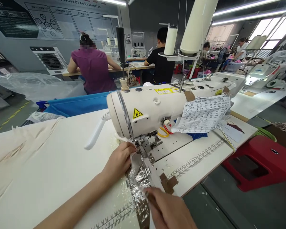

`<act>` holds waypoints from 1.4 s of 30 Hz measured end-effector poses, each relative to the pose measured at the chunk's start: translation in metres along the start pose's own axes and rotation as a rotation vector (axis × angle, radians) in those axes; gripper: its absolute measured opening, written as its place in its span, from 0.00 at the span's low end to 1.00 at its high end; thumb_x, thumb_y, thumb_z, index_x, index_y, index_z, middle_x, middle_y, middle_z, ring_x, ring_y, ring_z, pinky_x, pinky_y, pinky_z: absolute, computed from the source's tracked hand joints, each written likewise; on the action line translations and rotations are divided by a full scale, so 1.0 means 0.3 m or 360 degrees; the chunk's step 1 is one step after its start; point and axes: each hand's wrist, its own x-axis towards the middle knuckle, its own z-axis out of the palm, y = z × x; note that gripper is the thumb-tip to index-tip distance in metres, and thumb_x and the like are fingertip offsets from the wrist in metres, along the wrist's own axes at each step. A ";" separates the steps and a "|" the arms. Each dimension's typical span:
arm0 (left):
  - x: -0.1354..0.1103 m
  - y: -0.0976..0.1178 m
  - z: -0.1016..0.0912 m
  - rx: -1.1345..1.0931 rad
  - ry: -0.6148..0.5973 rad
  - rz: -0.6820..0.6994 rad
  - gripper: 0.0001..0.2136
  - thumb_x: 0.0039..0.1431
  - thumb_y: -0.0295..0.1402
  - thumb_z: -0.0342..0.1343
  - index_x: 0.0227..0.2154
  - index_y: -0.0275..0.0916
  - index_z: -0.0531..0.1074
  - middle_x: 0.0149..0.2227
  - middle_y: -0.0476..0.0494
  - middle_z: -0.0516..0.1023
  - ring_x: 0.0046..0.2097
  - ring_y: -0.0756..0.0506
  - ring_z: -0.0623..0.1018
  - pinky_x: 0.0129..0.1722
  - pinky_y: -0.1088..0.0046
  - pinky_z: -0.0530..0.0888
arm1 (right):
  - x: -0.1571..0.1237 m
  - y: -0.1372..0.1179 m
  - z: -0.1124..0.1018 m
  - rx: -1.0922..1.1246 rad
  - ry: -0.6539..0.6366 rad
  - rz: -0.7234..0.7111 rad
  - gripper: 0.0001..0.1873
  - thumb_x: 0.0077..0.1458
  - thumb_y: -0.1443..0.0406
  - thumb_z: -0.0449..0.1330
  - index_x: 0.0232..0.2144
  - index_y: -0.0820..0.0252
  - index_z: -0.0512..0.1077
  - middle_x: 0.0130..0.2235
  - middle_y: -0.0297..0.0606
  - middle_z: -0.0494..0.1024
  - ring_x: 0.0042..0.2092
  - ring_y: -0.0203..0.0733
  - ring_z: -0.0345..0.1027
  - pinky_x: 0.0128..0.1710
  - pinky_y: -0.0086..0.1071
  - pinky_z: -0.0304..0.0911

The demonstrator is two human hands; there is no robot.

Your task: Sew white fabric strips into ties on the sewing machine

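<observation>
At seven o'clock, your left hand pinches pale cloth, which lies at six o'clock, with the sewing machine at twelve. At five, your right hand grips it lower down. Fingers straying forward could get caught; uneven pulling might pucker the cloth.

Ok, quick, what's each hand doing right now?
Left hand: fingers bent against the pale cloth; pinching or just pressing, can't tell.
Right hand: fingers closed, holding pale cloth too.

Gray wall with printed panels, darker back wall, fluorescent tubes overhead, bright windows, red stool beside white counter, gray-green floor with yellow line
</observation>
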 end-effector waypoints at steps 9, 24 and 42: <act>0.003 -0.013 -0.004 -0.0206 0.0040 0.0004 0.06 0.68 0.28 0.49 0.39 0.39 0.72 0.39 0.44 0.77 0.42 0.47 0.78 0.40 0.72 0.76 | 0.134 0.055 0.014 -0.0559 0.0336 -0.0259 0.19 0.69 0.69 0.44 0.57 0.64 0.65 0.40 0.45 0.81 0.36 0.47 0.77 0.28 0.31 0.65; 0.008 -0.013 -0.008 -0.0226 0.0038 -0.0045 0.06 0.67 0.28 0.51 0.38 0.39 0.74 0.38 0.44 0.78 0.40 0.48 0.78 0.39 0.75 0.75 | 0.176 0.046 0.036 -0.0620 0.0390 -0.0279 0.17 0.63 0.72 0.51 0.52 0.65 0.70 0.37 0.41 0.81 0.33 0.47 0.77 0.27 0.35 0.64; -0.002 -0.009 0.010 -0.0163 0.0054 -0.0060 0.04 0.67 0.30 0.51 0.40 0.39 0.70 0.39 0.43 0.76 0.42 0.46 0.77 0.40 0.71 0.75 | 0.184 0.057 0.040 -0.0619 0.0440 -0.0330 0.17 0.66 0.71 0.47 0.52 0.65 0.70 0.37 0.42 0.81 0.32 0.47 0.77 0.26 0.34 0.65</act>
